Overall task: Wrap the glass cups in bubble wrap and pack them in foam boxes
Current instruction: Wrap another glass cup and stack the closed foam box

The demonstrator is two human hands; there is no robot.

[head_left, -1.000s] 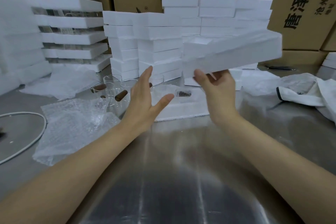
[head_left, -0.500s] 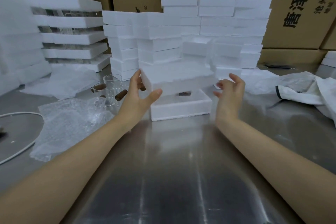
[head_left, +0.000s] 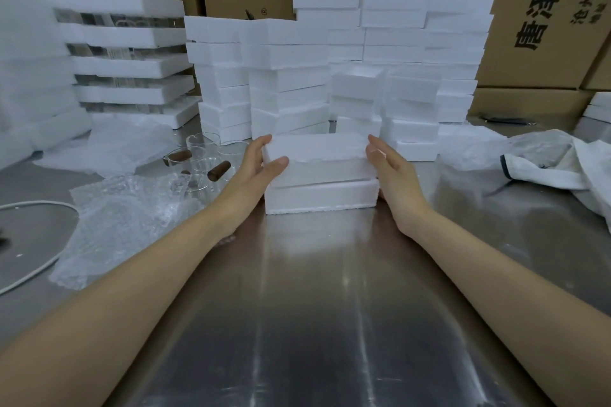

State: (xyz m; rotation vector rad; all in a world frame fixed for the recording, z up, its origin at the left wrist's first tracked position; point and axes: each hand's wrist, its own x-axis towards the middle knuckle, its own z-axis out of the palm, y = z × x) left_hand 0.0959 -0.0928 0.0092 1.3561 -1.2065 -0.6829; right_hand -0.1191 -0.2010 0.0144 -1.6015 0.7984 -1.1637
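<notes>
foam lid (head_left: pixel 317 155) now on box (head_left: pixel 321 197)

- Inside of the bottom foam box (head_left: pixel 320 198): hidden under the foam lid (head_left: pixel 317 155).
- Glass cups (head_left: pixel 205 155): partly behind the left hand (head_left: pixel 261 165), count unclear.
- Cable (head_left: pixel 36 204), white bag (head_left: pixel 562 158): cut off by the side edges.
- Carton (head_left: pixel 529 43) print: cropped at the top.
- Far-left foam stacks (head_left: pixel 33 43): blurred.
</notes>
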